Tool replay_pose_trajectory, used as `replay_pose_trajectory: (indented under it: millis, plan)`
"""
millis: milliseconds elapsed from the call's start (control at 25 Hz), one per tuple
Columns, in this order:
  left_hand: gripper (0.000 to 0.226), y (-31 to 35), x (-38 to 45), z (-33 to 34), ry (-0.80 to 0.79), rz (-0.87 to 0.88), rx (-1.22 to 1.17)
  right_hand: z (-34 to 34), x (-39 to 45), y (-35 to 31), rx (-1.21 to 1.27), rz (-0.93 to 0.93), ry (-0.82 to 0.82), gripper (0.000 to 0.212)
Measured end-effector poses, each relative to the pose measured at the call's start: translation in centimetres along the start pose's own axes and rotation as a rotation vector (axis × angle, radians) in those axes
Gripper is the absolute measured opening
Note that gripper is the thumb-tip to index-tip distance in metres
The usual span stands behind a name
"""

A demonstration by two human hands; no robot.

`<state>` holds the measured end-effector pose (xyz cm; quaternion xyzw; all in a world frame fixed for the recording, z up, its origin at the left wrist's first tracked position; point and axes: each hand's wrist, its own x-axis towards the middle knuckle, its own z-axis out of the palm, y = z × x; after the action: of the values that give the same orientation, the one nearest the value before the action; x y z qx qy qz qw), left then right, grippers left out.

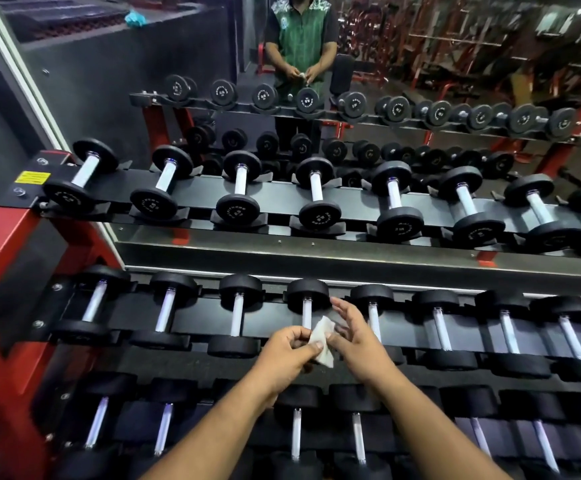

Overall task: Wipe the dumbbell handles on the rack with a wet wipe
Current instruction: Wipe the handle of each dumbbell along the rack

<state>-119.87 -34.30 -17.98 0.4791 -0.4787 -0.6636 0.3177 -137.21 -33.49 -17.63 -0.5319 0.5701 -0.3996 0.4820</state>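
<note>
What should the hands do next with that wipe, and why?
Probably lower the wet wipe, pinched by the left hand with the right hand beside it, onto the dumbbell handle just behind; the wipe isn't touching any handle yet.
</note>
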Motion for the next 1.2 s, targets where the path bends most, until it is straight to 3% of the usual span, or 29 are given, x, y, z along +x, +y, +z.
replay_pose_trajectory:
  millis: [120, 240, 360, 440, 560, 720, 880, 1000, 1200]
  plan:
    - [0.007, 0.4, 2.7, 0.2, 0.047, -0.044, 0.157, -2.2, 2.3, 1.5, -0.111, -0.039, -0.119, 0.052]
    - [0.013, 0.6, 5.8, 1.0, 0.116, -0.069, 0.152, -3.9, 4.9, 3.2, -0.147, -0.04, -0.028, 0.036]
    - [0.02, -0.6, 8.9, 2.2, 0.163, -0.149, 0.054, -5.1, 7.2, 5.5, 0.006, 0.028, 0.132, 0.032]
    - [0.013, -1.6, 11.5, 3.0, 0.243, -0.175, 0.048, -5.9, 8.7, 7.7, 0.077, 0.095, 0.144, 0.03]
    - [0.008, -2.8, 15.6, 3.6, 0.323, -0.189, 0.11, -7.5, 11.3, 11.0, 0.116, 0.177, 0.023, 0.032]
    - [0.009, -4.4, 19.8, 2.7, 0.22, -0.134, 0.354, -9.2, 15.2, 13.1, 0.17, 0.228, -0.237, 0.04]
    - [0.01, -6.8, 22.5, 1.1, 0.214, -0.145, 0.432, -7.1, 18.3, 15.8, 0.106, 0.296, -0.311, 0.017]
    - [0.032, -10.9, 22.1, 0.5, 0.316, -0.204, 0.531, -6.4, 19.5, 18.7, 0.059, 0.416, -0.153, 0.01]
    - [0.098, -19.1, 22.3, 0.7, 0.358, -0.369, 0.634, -4.8, 23.3, 25.0, -0.378, 0.572, 0.152, 0.016]
